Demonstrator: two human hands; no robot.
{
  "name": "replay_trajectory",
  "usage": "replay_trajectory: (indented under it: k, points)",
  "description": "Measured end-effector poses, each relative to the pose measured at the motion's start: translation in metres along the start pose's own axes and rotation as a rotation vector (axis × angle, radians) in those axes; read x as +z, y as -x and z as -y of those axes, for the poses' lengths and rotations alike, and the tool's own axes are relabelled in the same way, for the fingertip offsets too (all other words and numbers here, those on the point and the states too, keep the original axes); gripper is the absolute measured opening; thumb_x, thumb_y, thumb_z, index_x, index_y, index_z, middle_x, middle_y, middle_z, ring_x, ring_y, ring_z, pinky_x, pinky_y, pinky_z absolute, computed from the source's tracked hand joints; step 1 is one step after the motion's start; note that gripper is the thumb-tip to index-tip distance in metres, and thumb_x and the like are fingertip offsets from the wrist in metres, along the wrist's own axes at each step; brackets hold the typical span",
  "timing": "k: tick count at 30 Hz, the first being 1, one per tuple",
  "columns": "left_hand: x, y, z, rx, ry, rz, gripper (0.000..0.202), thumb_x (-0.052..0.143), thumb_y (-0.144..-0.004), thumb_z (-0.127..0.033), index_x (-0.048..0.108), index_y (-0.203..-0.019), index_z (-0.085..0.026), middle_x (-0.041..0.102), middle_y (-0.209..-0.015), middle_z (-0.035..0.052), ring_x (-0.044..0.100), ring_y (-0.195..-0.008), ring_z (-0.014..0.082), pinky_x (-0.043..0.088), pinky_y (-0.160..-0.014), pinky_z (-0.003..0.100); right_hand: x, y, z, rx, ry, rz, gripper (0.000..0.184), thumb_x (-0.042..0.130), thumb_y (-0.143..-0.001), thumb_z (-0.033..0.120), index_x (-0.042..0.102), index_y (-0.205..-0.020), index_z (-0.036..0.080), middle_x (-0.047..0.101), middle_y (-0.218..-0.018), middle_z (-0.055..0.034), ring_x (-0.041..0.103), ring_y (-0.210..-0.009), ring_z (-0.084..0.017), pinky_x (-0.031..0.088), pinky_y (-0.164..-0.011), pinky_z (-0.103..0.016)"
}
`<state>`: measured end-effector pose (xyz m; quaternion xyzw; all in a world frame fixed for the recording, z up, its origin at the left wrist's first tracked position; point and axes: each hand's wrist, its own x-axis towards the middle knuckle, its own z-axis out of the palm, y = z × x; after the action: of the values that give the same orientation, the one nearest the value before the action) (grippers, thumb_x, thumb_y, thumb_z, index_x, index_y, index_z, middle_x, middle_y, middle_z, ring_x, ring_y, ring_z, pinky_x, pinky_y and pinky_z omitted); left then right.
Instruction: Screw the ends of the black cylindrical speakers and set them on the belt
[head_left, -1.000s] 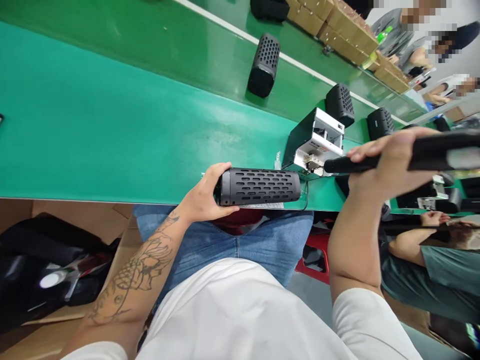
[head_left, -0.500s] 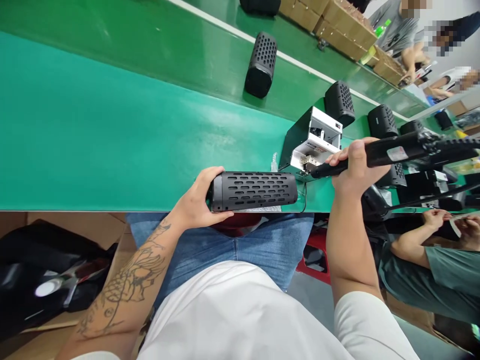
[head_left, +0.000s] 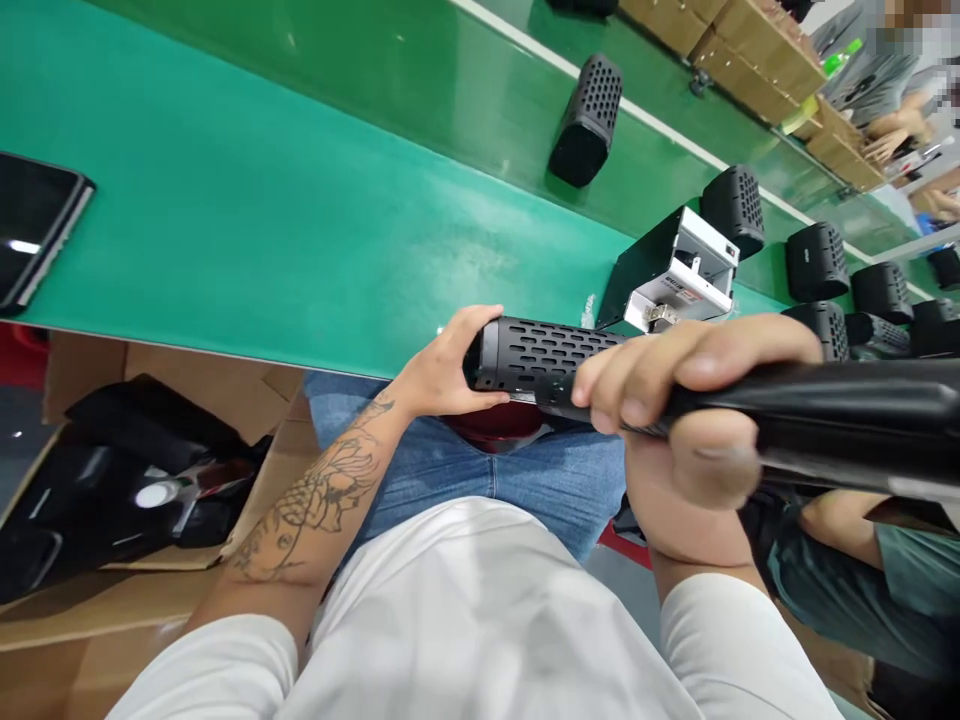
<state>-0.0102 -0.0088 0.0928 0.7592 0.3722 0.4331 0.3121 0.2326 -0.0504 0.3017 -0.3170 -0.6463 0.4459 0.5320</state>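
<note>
My left hand point(head_left: 450, 368) is wrapped round the left end of a black perforated speaker housing point(head_left: 540, 345), which lies on its side at the table's front edge. In my right hand point(head_left: 682, 400) is a black electric screwdriver point(head_left: 847, 410), with fingers closed round its body. The screwdriver points left, its front end at the near side of the housing. Its tip and the housing's right end are hard to see behind the tool and hand. Just beyond my right hand stands a screw feeder point(head_left: 697, 270), a black and silver box.
A phone point(head_left: 37, 230) lies at the left on the green table point(head_left: 300, 220). Several more speaker housings point(head_left: 589, 120) stand along the far strip and at the right. An open carton point(head_left: 172, 590) with black items is below left. A co-worker's arm point(head_left: 840, 525) shows at right.
My right hand has brought the screwdriver from the screw feeder left and toward me, to the speaker housing. The view has shifted, so the phone now shows at the left.
</note>
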Motion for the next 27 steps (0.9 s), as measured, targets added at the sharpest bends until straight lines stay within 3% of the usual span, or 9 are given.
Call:
replay_trajectory:
  k: [3,7,11,17,22,27]
  points:
    - [0.004,0.000,-0.001,0.006,0.017,-0.014,0.122,0.111,-0.087,-0.046,0.049,-0.191,-0.031,0.065,-0.186,0.0205,0.067,-0.174,0.0488,0.058,-0.150,0.070,0.011,-0.015,-0.027,-0.128,-0.013,-0.007,0.037,0.101,-0.103,0.068,0.076,-0.107,0.041,0.067,-0.067,0.0074,0.068,-0.052,-0.023,0.072,-0.061,-0.047]
    - [0.006,-0.001,0.000,0.065,0.022,-0.027,0.119,0.109,-0.091,-0.048,0.047,-0.192,-0.029,0.064,-0.186,0.0222,0.068,-0.175,0.0478,0.059,-0.148,0.069,0.016,-0.023,-0.048,-0.136,0.007,0.006,0.037,0.101,-0.104,0.070,0.079,-0.109,0.041,0.070,-0.067,0.0065,0.067,-0.051,-0.023,0.068,-0.058,-0.045]
    - [0.007,-0.003,-0.001,0.097,0.041,-0.041,0.119,0.109,-0.091,-0.048,0.048,-0.191,-0.027,0.065,-0.185,0.0232,0.069,-0.173,0.0477,0.061,-0.147,0.068,0.021,-0.024,-0.051,-0.145,-0.022,0.031,0.035,0.102,-0.104,0.066,0.078,-0.105,0.040,0.068,-0.066,0.0066,0.062,-0.047,-0.023,0.065,-0.054,-0.046]
    - [0.009,-0.003,-0.002,0.008,0.055,-0.026,0.123,0.114,-0.085,-0.049,0.052,-0.190,-0.028,0.067,-0.185,0.0224,0.070,-0.172,0.0485,0.060,-0.147,0.069,0.021,-0.026,-0.053,-0.074,0.013,0.076,0.051,0.101,-0.101,0.074,0.067,-0.088,0.037,0.058,-0.059,0.0065,0.058,-0.045,-0.023,0.063,-0.050,-0.045]
    - [0.010,-0.003,-0.002,0.017,0.058,-0.027,0.123,0.114,-0.085,-0.052,0.051,-0.189,-0.028,0.067,-0.183,0.0230,0.071,-0.170,0.0485,0.061,-0.146,0.068,0.019,-0.029,-0.057,-0.027,-0.006,0.164,0.060,0.104,-0.096,0.076,0.064,-0.079,0.035,0.053,-0.055,0.0073,0.055,-0.043,-0.020,0.058,-0.047,-0.040]
    - [0.011,-0.005,-0.001,-0.007,0.042,-0.018,0.120,0.113,-0.083,-0.053,0.054,-0.185,-0.026,0.068,-0.182,0.0239,0.070,-0.171,0.0499,0.059,-0.147,0.071,0.016,-0.031,-0.062,-0.011,-0.085,0.204,0.056,0.110,-0.094,0.063,0.065,-0.080,0.033,0.057,-0.056,0.0096,0.053,-0.041,-0.017,0.058,-0.048,-0.038]
